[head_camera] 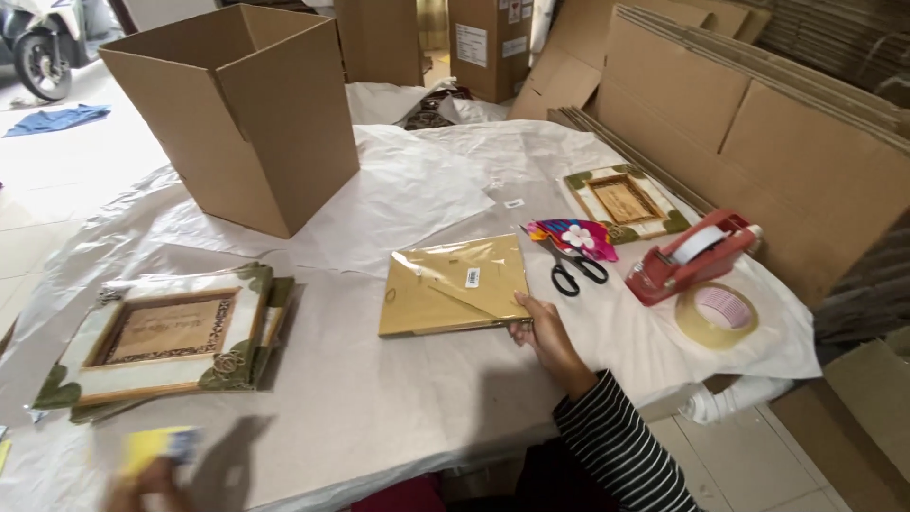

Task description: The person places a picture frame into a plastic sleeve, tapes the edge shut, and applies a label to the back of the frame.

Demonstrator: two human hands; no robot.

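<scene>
Resting at the near right corner of the flat golden plastic-wrapped frame (pixel 455 284), the right hand (pixel 542 337) touches its edge with fingers half curled; its grip is not closed on it. The frame lies on the paper-covered table (pixel 379 398), with bare paper before it. Black-handled scissors (pixel 573 265) lie just beside its right edge. The left hand (pixel 152 479), blurred at the near edge, grips a yellow card (pixel 156 446).
</scene>
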